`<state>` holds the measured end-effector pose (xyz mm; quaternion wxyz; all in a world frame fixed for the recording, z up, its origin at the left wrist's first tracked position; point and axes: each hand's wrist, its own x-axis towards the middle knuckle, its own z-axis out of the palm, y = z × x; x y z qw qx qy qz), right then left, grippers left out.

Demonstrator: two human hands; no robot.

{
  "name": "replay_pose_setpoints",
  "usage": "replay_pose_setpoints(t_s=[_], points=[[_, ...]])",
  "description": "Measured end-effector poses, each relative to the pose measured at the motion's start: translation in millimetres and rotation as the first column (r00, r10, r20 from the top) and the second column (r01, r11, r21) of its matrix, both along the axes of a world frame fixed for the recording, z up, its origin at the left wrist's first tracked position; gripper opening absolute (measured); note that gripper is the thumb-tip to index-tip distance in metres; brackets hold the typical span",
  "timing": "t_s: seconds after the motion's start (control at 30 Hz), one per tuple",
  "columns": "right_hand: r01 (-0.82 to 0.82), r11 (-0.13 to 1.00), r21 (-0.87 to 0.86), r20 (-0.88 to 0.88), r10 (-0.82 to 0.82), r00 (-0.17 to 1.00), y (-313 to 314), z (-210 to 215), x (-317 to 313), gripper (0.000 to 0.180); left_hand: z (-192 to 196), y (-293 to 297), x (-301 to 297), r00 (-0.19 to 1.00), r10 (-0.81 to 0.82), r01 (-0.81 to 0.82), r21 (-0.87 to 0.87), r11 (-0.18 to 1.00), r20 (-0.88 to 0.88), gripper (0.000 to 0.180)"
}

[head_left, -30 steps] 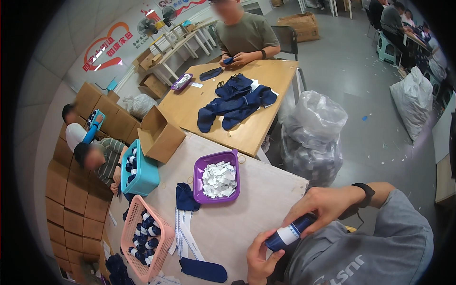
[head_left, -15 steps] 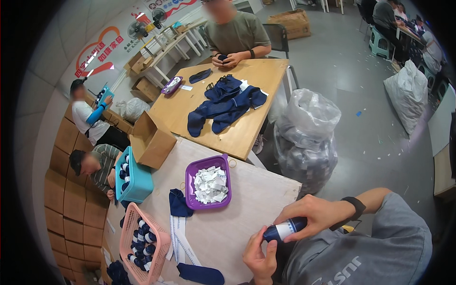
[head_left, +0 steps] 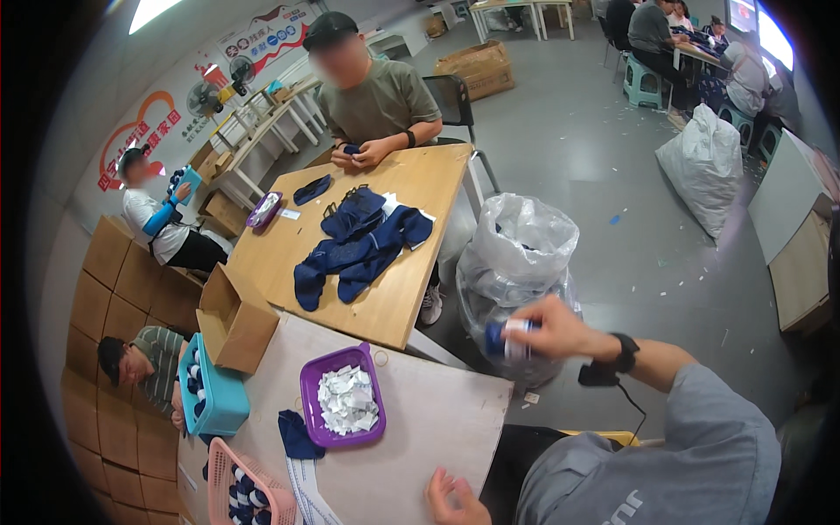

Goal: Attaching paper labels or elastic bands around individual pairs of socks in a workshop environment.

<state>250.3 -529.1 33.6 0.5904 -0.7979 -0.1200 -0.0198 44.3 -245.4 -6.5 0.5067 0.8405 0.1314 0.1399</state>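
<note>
My right hand point(head_left: 558, 328) grips a rolled bundle of navy socks point(head_left: 495, 339) with a white paper band, both blurred by motion. It is held out past the table corner, in front of a large clear plastic bag point(head_left: 518, 232) on the floor. My left hand point(head_left: 457, 500) is empty at the table's near edge, fingers apart and slightly curled. On the pale table point(head_left: 437, 402), a purple basket point(head_left: 382, 422) holds white paper slips point(head_left: 347, 398). Beside it lie a folded navy sock point(head_left: 297, 436) and white printed strips point(head_left: 308, 492).
A pink basket point(head_left: 282, 500) of banded rolled socks and a turquoise basket point(head_left: 230, 411) stand at the left, near an open cardboard box point(head_left: 241, 328). Across the adjoining wooden table point(head_left: 398, 302), loaded with loose navy socks point(head_left: 367, 254), a person handles something dark. Another person leans in at the left.
My right hand has carried the sock bundle away from my left hand, forward past the table edge toward the clear bag. My left hand has let go. The view has shifted.
</note>
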Motion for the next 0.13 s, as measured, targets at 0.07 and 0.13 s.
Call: replay_pose_setpoints(t_s=[0.07,0.13], points=[[0.266,0.963,-0.047,0.021,-0.265,0.964,-34,-32,40,0.038,-19,13,-8,1.000,0.018,-0.020,0.163,0.986,0.015,0.046],[0.487,0.873,-0.021,0.018,-0.487,0.873,-65,-62,78,0.043,-30,17,-6,0.999,0.037,-0.046,0.323,0.945,0.033,0.048]])
